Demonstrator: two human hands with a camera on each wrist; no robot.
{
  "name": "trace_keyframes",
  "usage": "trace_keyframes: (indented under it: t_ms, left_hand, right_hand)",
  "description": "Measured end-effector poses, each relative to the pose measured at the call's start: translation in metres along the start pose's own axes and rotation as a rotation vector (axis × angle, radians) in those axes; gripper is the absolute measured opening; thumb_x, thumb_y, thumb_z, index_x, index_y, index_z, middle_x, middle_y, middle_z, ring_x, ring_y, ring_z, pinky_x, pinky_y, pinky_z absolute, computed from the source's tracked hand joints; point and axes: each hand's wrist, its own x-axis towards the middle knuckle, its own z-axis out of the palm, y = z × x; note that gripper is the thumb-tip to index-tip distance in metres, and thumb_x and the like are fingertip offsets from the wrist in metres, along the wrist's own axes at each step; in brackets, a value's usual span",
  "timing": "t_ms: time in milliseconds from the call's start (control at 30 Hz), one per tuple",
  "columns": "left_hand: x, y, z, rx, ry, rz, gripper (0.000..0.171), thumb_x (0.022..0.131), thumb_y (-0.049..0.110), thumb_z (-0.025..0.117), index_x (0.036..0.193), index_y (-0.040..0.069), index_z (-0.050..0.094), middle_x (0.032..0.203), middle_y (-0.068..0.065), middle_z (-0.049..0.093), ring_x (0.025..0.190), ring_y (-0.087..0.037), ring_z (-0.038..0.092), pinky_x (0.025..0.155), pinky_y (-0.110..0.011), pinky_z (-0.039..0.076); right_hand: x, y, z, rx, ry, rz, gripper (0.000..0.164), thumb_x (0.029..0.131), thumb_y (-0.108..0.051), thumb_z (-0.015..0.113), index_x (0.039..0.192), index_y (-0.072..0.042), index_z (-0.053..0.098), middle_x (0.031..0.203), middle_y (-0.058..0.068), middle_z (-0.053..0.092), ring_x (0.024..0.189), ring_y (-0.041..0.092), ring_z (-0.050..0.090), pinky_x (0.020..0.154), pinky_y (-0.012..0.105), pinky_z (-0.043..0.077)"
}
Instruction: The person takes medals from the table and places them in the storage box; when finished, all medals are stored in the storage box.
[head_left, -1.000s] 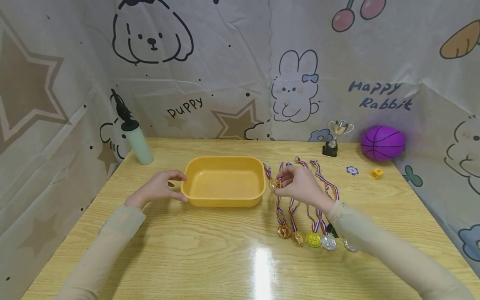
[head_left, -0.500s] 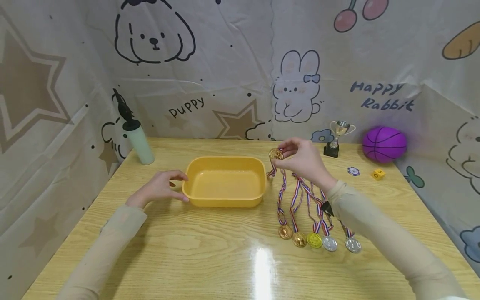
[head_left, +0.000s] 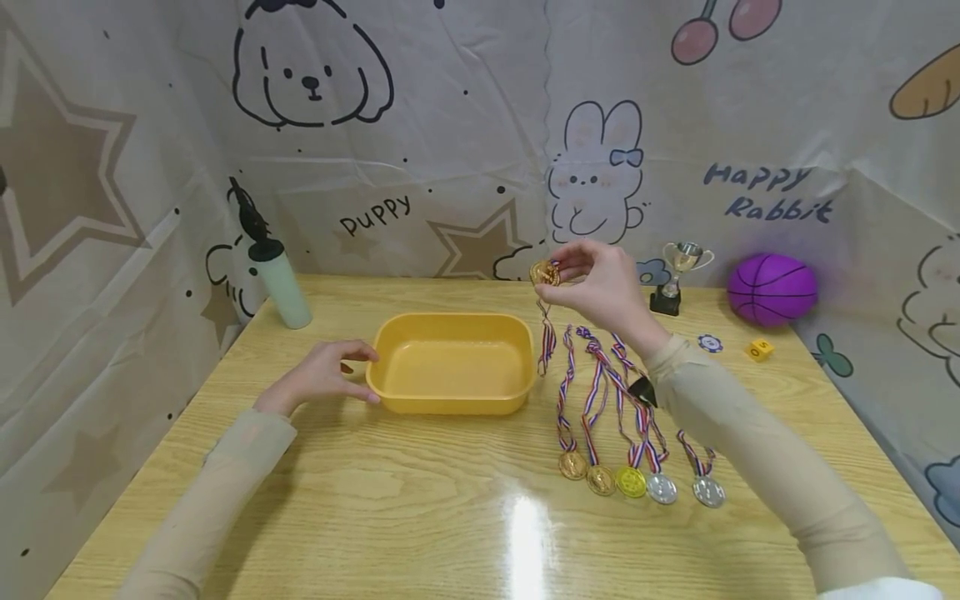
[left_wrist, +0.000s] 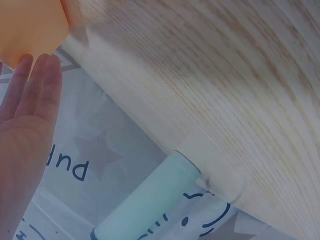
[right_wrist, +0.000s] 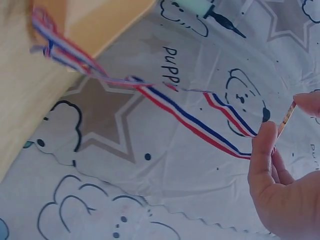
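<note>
Above the back right of the yellow basin point(head_left: 450, 406), my right hand point(head_left: 600, 279) pinches a gold medal point(head_left: 544, 273) between thumb and fingers. Its red, white and blue ribbon point(right_wrist: 185, 115) trails down toward the basin's right end, as the right wrist view shows. The medal appears edge-on there. At the basin's left end, my left hand point(head_left: 322, 377) touches the rim with fingertips and thumb spread apart. In the left wrist view its fingers point(left_wrist: 34, 92) look straight against the basin wall. Nothing lies in the basin.
Several ribboned medals point(head_left: 632, 482) lie in a row right of the basin. A green pump bottle point(head_left: 281, 287) stands back left. Back right are a small trophy cup point(head_left: 681, 271), a purple ball point(head_left: 772, 289), a poker chip point(head_left: 709, 342) and a yellow cube point(head_left: 759, 350). Printed cloth point(head_left: 465, 150) walls the table.
My right hand has raised the gold medal from beside the basin's right rim, up and away toward the back wall, drawing its ribbon off the table. My left hand stays at the basin.
</note>
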Motion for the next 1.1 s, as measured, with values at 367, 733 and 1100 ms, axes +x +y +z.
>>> trace_keyframes:
  t_ms: [367, 733, 1100]
  left_hand:
    - [-0.001, 0.001, 0.0, -0.016, 0.002, 0.0, 0.065, 0.064, 0.04, 0.088, 0.115, 0.009, 0.062, 0.124, -0.011, 0.062, 0.119, -0.034, 0.057, 0.092, -0.048, 0.054]
    - [-0.002, 0.003, 0.0, -0.035, 0.005, -0.007, 0.064, 0.064, 0.037, 0.089, 0.114, 0.008, 0.062, 0.124, -0.012, 0.062, 0.12, -0.034, 0.057, 0.091, -0.048, 0.054]
    - [-0.002, -0.001, 0.001, -0.029, 0.007, 0.008, 0.065, 0.066, 0.038, 0.087, 0.116, 0.007, 0.062, 0.123, -0.011, 0.063, 0.119, -0.034, 0.057, 0.091, -0.049, 0.054]
  right_hand:
    - [0.01, -0.031, 0.006, 0.027, 0.036, -0.103, 0.039, 0.073, -0.018, 0.081, 0.105, -0.005, 0.065, 0.098, 0.011, 0.07, 0.088, 0.023, 0.067, 0.075, 0.028, 0.049]
    - [0.009, -0.04, 0.051, 0.098, -0.087, -0.132, 0.04, 0.071, -0.014, 0.082, 0.104, -0.002, 0.064, 0.097, 0.011, 0.07, 0.086, 0.022, 0.068, 0.077, 0.029, 0.056]
    - [-0.005, -0.042, 0.116, 0.128, -0.214, -0.094, 0.038, 0.071, -0.018, 0.082, 0.103, -0.003, 0.066, 0.093, 0.007, 0.071, 0.083, 0.017, 0.068, 0.075, 0.023, 0.056]
